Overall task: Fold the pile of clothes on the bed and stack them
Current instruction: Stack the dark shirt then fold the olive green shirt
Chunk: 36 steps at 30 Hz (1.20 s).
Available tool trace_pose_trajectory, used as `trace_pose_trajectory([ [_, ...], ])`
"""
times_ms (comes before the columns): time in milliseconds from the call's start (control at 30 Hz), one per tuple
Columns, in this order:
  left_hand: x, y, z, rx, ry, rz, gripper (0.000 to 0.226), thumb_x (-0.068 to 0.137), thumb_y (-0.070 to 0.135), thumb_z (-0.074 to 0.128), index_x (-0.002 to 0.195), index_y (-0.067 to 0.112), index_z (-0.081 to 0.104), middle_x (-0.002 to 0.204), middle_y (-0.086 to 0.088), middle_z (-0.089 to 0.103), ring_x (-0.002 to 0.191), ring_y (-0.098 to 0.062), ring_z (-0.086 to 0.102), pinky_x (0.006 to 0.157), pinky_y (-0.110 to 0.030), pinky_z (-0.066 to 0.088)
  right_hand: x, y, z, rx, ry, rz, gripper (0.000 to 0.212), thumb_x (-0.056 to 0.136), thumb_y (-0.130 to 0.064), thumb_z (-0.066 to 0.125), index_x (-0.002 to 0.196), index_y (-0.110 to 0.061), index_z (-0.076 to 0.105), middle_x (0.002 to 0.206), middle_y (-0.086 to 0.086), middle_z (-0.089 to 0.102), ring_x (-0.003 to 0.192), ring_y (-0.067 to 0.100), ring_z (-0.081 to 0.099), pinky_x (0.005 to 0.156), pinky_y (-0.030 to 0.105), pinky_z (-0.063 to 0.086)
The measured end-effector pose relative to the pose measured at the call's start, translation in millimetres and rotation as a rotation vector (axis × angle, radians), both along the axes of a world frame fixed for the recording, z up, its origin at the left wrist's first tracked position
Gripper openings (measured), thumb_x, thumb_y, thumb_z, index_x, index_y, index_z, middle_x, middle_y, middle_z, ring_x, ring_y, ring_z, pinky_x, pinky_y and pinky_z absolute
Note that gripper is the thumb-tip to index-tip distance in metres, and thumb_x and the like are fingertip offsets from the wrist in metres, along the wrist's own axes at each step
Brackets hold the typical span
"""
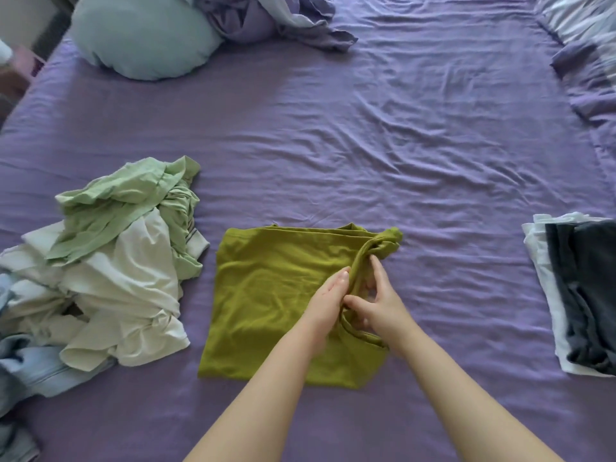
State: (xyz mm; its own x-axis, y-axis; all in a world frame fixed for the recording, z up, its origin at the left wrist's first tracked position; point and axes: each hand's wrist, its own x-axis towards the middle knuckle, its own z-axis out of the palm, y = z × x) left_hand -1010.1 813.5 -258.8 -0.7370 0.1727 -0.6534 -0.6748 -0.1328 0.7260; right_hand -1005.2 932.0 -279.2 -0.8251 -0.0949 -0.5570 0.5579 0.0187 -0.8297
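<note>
1. Shirt [266, 295]: olive green, lying flat on the bed [400, 145] under both hands, folded into a rough rectangle with soft creases across its surface.
2. Its right edge is gathered into a twisted, rope-like strip that runs from between the fingers up to a bunched knot of cloth [388, 243] at the far right corner, just beyond the fingertips.
3. Left hand [328, 300] lies on the shirt with fingers nearly straight and together, pressing against the left side of the twisted strip.
4. Right hand [380, 300] touches the left hand at the thumb; its thumb and curled lower fingers pinch the strip, while the index finger points straight up along it. A loop of the green hem curves below the right fingers, toward the wrist.
5. Pile of unfolded clothes [110, 271] sits well to the left of the fingers: a pale green garment on top, cream-white pieces under it, light blue cloth at the near edge.
6. Stack of folded clothes [573, 295] lies well to the right of the fingers, a dark grey piece on top of white ones.
7. Pillow [140, 38], pale blue, rests far beyond the fingers to the left, beside a crumpled purple blanket [276, 18].
</note>
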Motion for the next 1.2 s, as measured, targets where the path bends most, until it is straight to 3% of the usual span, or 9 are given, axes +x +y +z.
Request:
trace_pose_trajectory([
  [200, -4, -79, 3, 0.117, -0.026, 0.144, 0.03, 0.102, 0.03, 0.037, 0.111, 0.021, 0.063, 0.098, -0.005, 0.072, 0.089, -0.018, 0.068, 0.086, -0.036, 0.052, -10, -91, 4, 0.027, -0.001, 0.108, 0.086, 0.084, 0.005, 0.053, 0.146, -0.042, 0.015, 0.098, 0.004, 0.05, 0.066, 0.018, 0.05, 0.05, 0.031, 0.048],
  [367, -3, -153, -4, 0.017, 0.078, 0.19, 0.031, 0.103, 0.025, 0.036, 0.124, 0.022, 0.059, 0.113, -0.003, 0.066, 0.102, -0.016, 0.062, 0.084, -0.031, 0.05, -19, -170, 5, 0.095, 0.03, 0.221, 0.087, 0.081, 0.001, 0.054, 0.148, -0.037, 0.013, 0.107, 0.009, 0.047, 0.064, 0.012, 0.054, 0.045, 0.028, 0.05],
  [567, 4, -215, -31, -0.046, -0.039, 0.241, 0.037, 0.101, 0.028, 0.041, 0.137, 0.022, 0.047, 0.134, 0.002, 0.056, 0.123, -0.015, 0.053, 0.109, -0.039, 0.038, -17, -230, -9, 0.174, -0.038, 0.381, 0.089, 0.081, -0.005, 0.051, 0.148, -0.041, 0.004, 0.12, 0.0, 0.042, 0.088, 0.021, 0.059, 0.048, 0.026, 0.053],
  [667, 3, -224, -38, -0.113, -0.071, 0.198, 0.031, 0.098, 0.027, 0.05, 0.128, 0.023, 0.053, 0.115, 0.011, 0.064, 0.103, -0.004, 0.062, 0.084, -0.026, 0.052, -12, -224, -17, 0.155, -0.07, 0.41, 0.086, 0.084, -0.001, 0.044, 0.147, -0.044, 0.005, 0.127, -0.011, 0.039, 0.089, 0.018, 0.062, 0.052, 0.027, 0.054],
  [800, -10, -219, -40, -0.529, 0.029, -0.027, 0.032, 0.087, 0.036, 0.065, 0.114, 0.021, 0.058, 0.11, 0.004, 0.066, 0.099, -0.011, 0.062, 0.085, -0.029, 0.049, -9, -199, -12, 0.335, 0.06, 0.318, 0.069, 0.086, 0.004, 0.039, 0.145, -0.031, 0.029, 0.132, -0.009, 0.046, 0.085, 0.017, 0.065, 0.064, 0.03, 0.056],
  [900, -19, -209, -42, -0.9, -0.013, -0.169, 0.053, 0.081, 0.046, 0.066, 0.123, 0.017, 0.05, 0.119, -0.004, 0.055, 0.113, -0.025, 0.052, 0.096, -0.037, 0.043, -8, -172, -13, 0.785, 0.317, 0.177, 0.051, 0.084, 0.003, 0.051, 0.133, -0.011, 0.049, 0.129, 0.007, 0.055, 0.112, 0.027, 0.054, 0.096, 0.025, 0.035],
  [967, -20, -206, -46, -1.056, -0.001, -0.214, 0.061, 0.081, 0.045, 0.067, 0.129, 0.016, 0.043, 0.128, -0.009, 0.046, 0.121, -0.029, 0.043, 0.101, -0.037, 0.035, -6, -157, -18, 0.879, 0.264, 0.113, 0.05, 0.087, -0.003, 0.057, 0.135, -0.003, 0.044, 0.136, 0.014, 0.048, 0.124, 0.032, 0.043, 0.105, 0.031, 0.027],
  [1100, -22, -201, -51, -0.791, -0.082, 0.025, 0.075, 0.079, 0.038, 0.073, 0.138, 0.012, 0.035, 0.135, -0.011, 0.045, 0.123, -0.029, 0.047, 0.1, -0.035, 0.038, -5, -150, -24, 0.728, 0.021, -0.067, 0.066, 0.088, -0.019, 0.063, 0.143, -0.001, 0.029, 0.142, 0.021, 0.037, 0.129, 0.035, 0.039, 0.109, 0.044, 0.03],
  [1200, -20, -195, -55, -0.51, -0.174, 0.16, 0.061, 0.079, 0.039, 0.074, 0.124, 0.006, 0.05, 0.123, -0.01, 0.06, 0.112, -0.027, 0.057, 0.098, -0.037, 0.046, -11, -146, -31, 0.745, -0.148, -0.15, 0.068, 0.087, -0.03, 0.064, 0.139, 0.001, 0.032, 0.137, 0.021, 0.044, 0.128, 0.037, 0.039, 0.105, 0.041, 0.029],
])
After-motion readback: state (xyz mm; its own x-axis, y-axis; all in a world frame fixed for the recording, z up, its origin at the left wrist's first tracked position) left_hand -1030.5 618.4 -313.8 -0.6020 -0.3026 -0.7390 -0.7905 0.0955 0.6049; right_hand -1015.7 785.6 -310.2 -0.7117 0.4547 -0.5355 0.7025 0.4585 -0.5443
